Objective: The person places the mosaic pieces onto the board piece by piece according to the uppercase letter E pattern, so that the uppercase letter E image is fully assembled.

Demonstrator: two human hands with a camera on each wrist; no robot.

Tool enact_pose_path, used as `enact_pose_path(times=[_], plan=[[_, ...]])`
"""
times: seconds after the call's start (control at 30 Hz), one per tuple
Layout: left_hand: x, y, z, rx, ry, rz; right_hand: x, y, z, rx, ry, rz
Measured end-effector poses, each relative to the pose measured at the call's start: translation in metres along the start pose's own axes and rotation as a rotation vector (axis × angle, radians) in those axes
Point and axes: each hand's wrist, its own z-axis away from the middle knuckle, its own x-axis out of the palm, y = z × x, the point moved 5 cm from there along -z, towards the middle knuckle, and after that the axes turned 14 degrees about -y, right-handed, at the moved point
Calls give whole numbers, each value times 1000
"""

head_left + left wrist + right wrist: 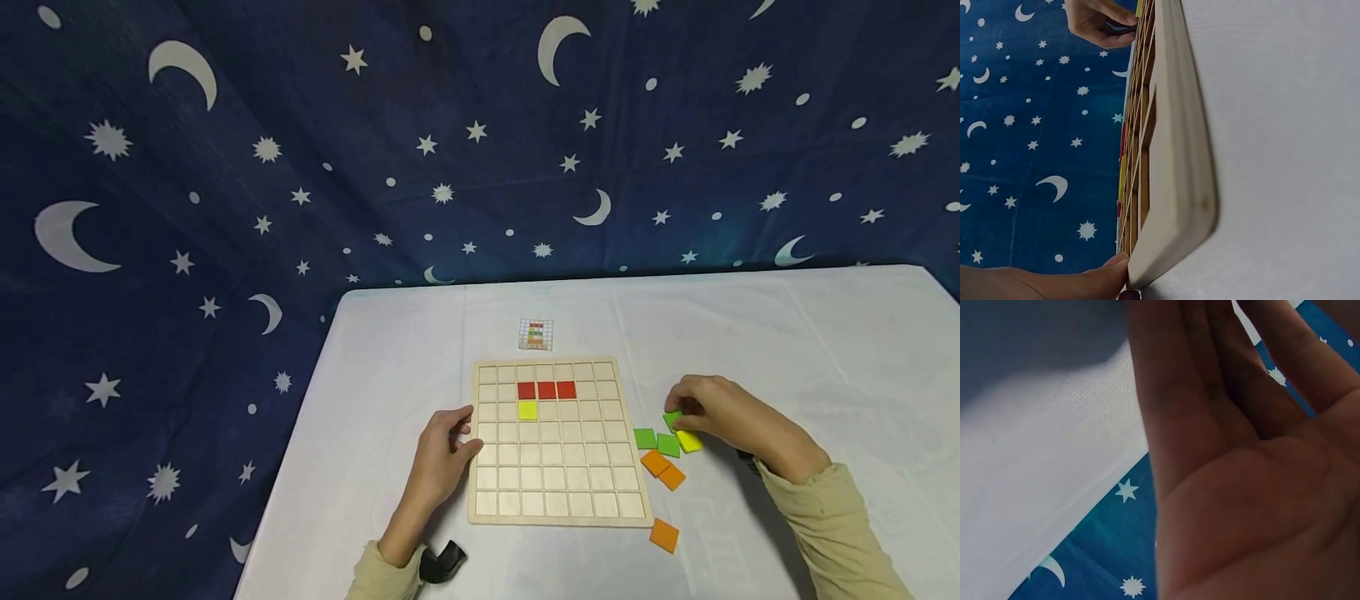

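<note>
A pale wooden grid board [557, 479] lies on the table, with three red tiles [547, 390] in one row and a yellow tile [528, 410] below the leftmost. My left hand [441, 457] pinches the board's left edge; in the left wrist view its thumb [1107, 275] lies against the corner. Right of the board, my right hand [723, 410] reaches down with bent fingers over a green tile [672, 422] and a loose yellow tile [689, 442]. Its fingertips are partly hidden, so a grip on either tile cannot be made out. The right wrist view shows mostly palm [1260, 512].
Two more green tiles [645, 438] lie beside the board, with two orange tiles [656, 463] touching below them. Another orange tile [664, 536] sits near the board's lower right corner. A small pattern card [536, 334] lies behind the board. A dark star-patterned cloth [480, 217] hangs behind the table.
</note>
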Motion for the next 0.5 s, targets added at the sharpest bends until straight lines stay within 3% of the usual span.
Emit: enact_pose_path(times=[0.33, 0.5], plan=[[-1, 0, 0, -5, 0, 5, -2, 1, 4, -28, 5, 3], [0, -1, -1, 0, 0, 13, 0, 2, 4, -2, -6, -23]])
